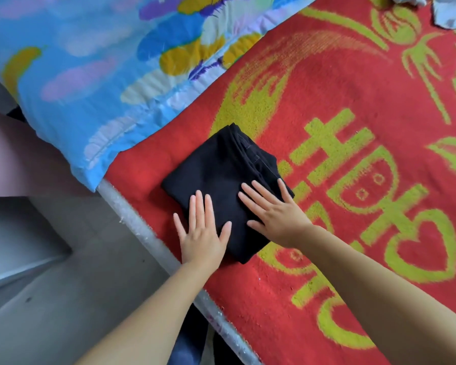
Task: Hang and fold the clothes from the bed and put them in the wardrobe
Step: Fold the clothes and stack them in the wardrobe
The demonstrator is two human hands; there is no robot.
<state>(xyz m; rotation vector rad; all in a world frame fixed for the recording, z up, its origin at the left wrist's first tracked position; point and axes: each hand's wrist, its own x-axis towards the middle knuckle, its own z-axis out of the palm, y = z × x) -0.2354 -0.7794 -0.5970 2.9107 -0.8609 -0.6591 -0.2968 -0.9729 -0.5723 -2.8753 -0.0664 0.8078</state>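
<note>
Both hands flat, fingers straight, grasping nothing: left hand [202, 233] and right hand [275, 217] press the folded black garment [221, 177] near the bed [340, 114] edge. Advice: smooth outward, square edges, then lift from underneath.

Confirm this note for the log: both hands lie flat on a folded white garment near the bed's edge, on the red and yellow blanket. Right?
Not quite: the folded garment is black, not white. The head view shows the left hand and right hand lying flat on it with straight fingers, near the bed's edge, on the red and yellow blanket.
</note>
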